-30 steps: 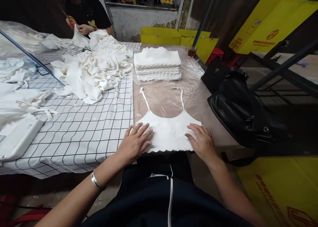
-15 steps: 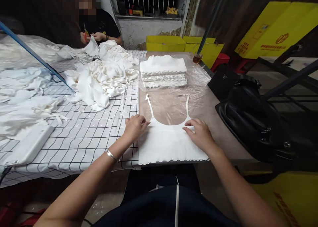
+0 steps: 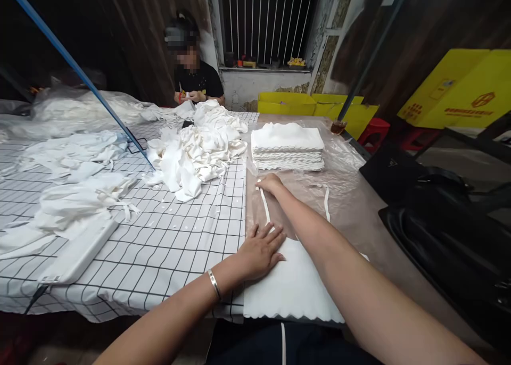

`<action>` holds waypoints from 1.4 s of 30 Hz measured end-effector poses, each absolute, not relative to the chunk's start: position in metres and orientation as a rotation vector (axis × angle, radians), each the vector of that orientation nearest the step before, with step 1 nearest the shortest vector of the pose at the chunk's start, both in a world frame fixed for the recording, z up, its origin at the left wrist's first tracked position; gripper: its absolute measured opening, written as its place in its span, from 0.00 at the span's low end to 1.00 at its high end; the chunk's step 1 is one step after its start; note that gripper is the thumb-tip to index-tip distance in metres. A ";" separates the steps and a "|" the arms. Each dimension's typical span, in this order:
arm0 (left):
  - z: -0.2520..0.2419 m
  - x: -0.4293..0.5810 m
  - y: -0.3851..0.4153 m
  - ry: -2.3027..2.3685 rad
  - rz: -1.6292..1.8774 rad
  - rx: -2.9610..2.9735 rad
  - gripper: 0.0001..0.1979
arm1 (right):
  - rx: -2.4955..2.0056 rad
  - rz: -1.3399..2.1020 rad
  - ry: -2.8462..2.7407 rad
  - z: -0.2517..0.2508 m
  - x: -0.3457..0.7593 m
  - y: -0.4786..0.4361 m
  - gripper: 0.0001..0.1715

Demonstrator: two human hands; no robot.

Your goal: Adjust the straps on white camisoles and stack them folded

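Head view: white camisole [image 3: 293,285] lies flat on the plastic-covered table [image 3: 359,210], scalloped hem at the near edge, just beside the seam with the checked tablecloth [image 3: 167,237]. Left hand [image 3: 261,250] rests flat on the garment's upper left corner, fingers spread and released, palm pressing, not gripping anything. Right hand [image 3: 270,183] reaches forward across the garment to the far end of the left strap [image 3: 264,205]; fingers look curled at the strap tip but whether they actually pinch it, cannot tell, the hand is seen from behind. Right strap [image 3: 326,202] lies straight, untouched, well apart from both hands. Risks, as judgement: the right forearm crosses over the body of the garment, so it could drag or wrinkle the smoothed fabric; a pull on the strap stronger than the left palm's hold could slide the whole piece on the slick plastic and skew it; a twisted strap could end up folded in crooked. Folded stack [image 3: 287,147] sits near, just beyond the right hand, and an overshoot could nudge its front edge. Glass of dark drink [image 3: 338,126] stands at the far table edge, near the stack, spill hazard for white cloth. Loose white pile [image 3: 199,147] on the checked cloth; another person [image 3: 195,80] works at the far end.
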State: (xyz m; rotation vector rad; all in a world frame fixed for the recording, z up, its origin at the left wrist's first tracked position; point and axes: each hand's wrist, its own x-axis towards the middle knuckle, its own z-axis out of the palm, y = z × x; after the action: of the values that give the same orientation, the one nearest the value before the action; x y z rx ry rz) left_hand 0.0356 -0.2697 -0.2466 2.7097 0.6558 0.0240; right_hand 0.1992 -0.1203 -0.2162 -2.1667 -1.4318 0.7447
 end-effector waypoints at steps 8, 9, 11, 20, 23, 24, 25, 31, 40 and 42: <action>-0.248 0.038 -0.271 0.632 -0.029 2.635 0.29 | -1.874 1.045 -1.049 -0.178 0.209 -0.114 0.11; -0.246 0.039 -0.270 0.638 -0.025 2.616 0.28 | -1.822 1.050 -1.029 -0.169 0.211 -0.118 0.11; -0.239 0.040 -0.267 0.634 0.031 2.545 0.26 | -1.720 1.033 -1.000 -0.152 0.214 -0.136 0.09; -0.195 0.038 -0.280 0.452 0.358 0.593 0.25 | -1.396 0.677 -1.630 -0.158 0.201 -0.347 0.05; -0.192 0.037 -0.294 0.455 0.370 0.370 0.11 | -1.493 0.644 -1.476 -0.178 0.202 -0.387 0.14; -0.191 0.037 -0.298 0.467 0.383 0.340 0.10 | -1.486 0.713 -1.356 -0.184 0.204 -0.392 0.19; -0.190 0.038 -0.301 0.482 0.401 0.318 0.09 | -1.464 0.816 -1.255 -0.188 0.205 -0.395 0.22; -0.177 0.050 -0.304 0.579 0.476 0.317 0.08 | -1.379 1.486 -1.248 -0.191 0.193 -0.395 0.22; -0.186 0.045 -0.275 0.838 0.456 1.094 0.13 | -1.380 1.720 -0.781 -0.197 0.199 -0.383 0.17; -0.198 0.036 -0.277 0.986 0.424 1.615 0.16 | -1.401 1.672 -0.659 -0.200 0.204 -0.378 0.14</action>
State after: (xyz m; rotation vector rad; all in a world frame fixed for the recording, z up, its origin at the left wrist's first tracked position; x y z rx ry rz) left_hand 0.0363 -0.2770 -0.1981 1.6145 0.9863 0.4241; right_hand 0.2040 -0.3775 -0.2005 -1.4012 -0.6591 1.6721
